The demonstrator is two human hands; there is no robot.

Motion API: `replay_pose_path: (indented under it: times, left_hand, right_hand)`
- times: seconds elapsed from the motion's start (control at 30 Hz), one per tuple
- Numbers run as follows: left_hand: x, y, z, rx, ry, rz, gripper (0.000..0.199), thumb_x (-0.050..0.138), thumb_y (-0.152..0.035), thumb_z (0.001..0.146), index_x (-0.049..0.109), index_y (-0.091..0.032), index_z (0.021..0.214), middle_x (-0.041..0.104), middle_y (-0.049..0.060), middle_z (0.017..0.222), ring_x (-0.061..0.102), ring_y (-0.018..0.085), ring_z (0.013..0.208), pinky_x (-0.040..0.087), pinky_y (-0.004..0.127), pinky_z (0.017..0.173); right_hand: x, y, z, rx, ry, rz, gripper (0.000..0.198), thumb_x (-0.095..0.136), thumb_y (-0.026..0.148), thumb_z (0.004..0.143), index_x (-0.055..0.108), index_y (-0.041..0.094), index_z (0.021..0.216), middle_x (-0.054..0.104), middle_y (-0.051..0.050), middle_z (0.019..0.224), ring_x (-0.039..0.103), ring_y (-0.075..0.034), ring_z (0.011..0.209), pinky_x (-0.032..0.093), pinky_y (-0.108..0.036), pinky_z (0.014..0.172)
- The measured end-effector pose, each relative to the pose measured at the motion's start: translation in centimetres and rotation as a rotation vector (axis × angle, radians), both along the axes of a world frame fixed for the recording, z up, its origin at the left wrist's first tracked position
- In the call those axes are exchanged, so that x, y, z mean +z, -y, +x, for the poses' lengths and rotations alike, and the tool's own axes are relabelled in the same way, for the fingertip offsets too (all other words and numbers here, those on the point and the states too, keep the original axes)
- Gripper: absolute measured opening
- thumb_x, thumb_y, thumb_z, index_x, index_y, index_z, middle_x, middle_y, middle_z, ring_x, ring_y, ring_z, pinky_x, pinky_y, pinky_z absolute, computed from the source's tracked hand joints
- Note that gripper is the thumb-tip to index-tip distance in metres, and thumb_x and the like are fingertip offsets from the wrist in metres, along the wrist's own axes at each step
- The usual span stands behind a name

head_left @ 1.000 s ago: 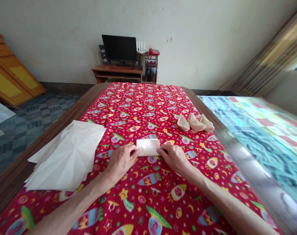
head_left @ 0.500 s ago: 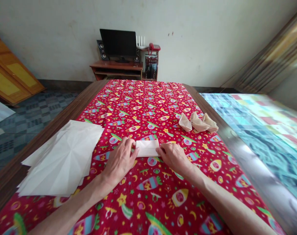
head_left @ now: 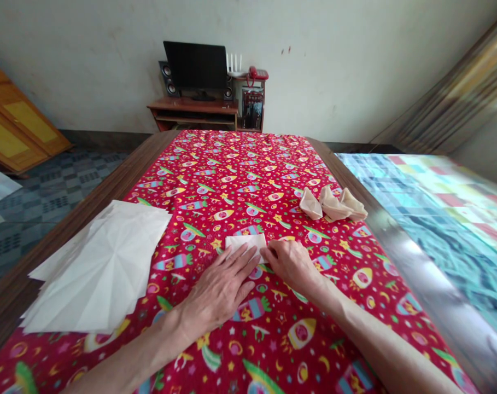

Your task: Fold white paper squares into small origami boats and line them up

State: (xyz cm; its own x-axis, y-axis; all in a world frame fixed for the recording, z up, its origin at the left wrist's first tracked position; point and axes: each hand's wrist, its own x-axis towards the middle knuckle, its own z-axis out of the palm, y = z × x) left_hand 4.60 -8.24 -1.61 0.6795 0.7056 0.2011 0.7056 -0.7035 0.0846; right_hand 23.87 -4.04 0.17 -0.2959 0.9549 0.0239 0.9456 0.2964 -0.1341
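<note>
A small folded rectangle of white paper (head_left: 246,240) lies flat on the red patterned tablecloth. Over its front part my left hand (head_left: 221,282) is laid flat, fingers stretched out and a little apart, hiding some of the sheet. At the right edge of the folded paper, my right hand (head_left: 291,262) has its fingers curled, with thumb and forefinger at the corner. To the left rests a stack of white paper sheets (head_left: 96,273); the top one carries creases that fan out from its middle. Several folded paper shapes (head_left: 334,205) stand in a group beyond my right hand.
The red tablecloth (head_left: 248,180) covers most of a brown wooden table (head_left: 121,169). Against the far wall stands a desk (head_left: 194,108) with a monitor (head_left: 196,67), speakers and a red telephone (head_left: 257,74). A bed with a coloured cover (head_left: 437,219) is at the right.
My left hand has moved from the left edge of the folded paper to lie flat across its front. My right hand stays at the right edge.
</note>
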Motion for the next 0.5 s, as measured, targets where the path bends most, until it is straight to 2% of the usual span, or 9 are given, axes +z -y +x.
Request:
replay_pose_path:
  times: [0.2, 0.33, 0.43, 0.5]
  left_hand:
    - [0.1, 0.0, 0.1, 0.001, 0.003, 0.004, 0.048, 0.035, -0.031, 0.098, 0.03, -0.018, 0.144, 0.035, 0.003, 0.149, 0.024, 0.019, 0.141, 0.023, 0.039, 0.115]
    - [-0.1, 0.1, 0.3, 0.038, 0.012, -0.004, 0.047, 0.034, -0.032, 0.098, 0.031, -0.019, 0.143, 0.035, 0.003, 0.149, 0.025, 0.019, 0.14, 0.022, 0.04, 0.115]
    - [-0.2, 0.2, 0.4, 0.061, 0.041, -0.006, 0.045, 0.033, -0.033, 0.098, 0.035, -0.02, 0.141, 0.036, 0.003, 0.148, 0.026, 0.018, 0.14, 0.023, 0.039, 0.115]
    - [-0.2, 0.3, 0.4, 0.061, 0.048, -0.019, 0.044, 0.033, -0.033, 0.098, 0.038, -0.019, 0.14, 0.037, 0.003, 0.148, 0.025, 0.018, 0.14, 0.023, 0.039, 0.115]
  right_hand:
    - [-0.1, 0.1, 0.0, -0.009, -0.035, 0.042, 0.031, 0.047, 0.034, 0.093, 0.062, 0.018, 0.071, 0.066, -0.005, 0.067, 0.062, -0.017, 0.065, 0.03, -0.025, 0.053]
    - [-0.2, 0.8, 0.5, 0.02, -0.117, 0.134, 0.023, 0.048, 0.031, 0.093, 0.063, 0.017, 0.082, 0.067, -0.003, 0.07, 0.061, -0.015, 0.061, 0.036, -0.024, 0.053]
    - [-0.4, 2.1, 0.7, 0.185, -0.131, 0.315, 0.027, 0.04, 0.024, 0.096, 0.065, 0.014, 0.095, 0.07, -0.009, 0.087, 0.064, -0.017, 0.072, 0.045, -0.026, 0.06]
    - [-0.7, 3.3, 0.7, 0.415, -0.119, 0.41, 0.034, 0.033, 0.017, 0.096, 0.061, 0.009, 0.113, 0.066, -0.015, 0.111, 0.062, -0.023, 0.1, 0.05, -0.033, 0.082]
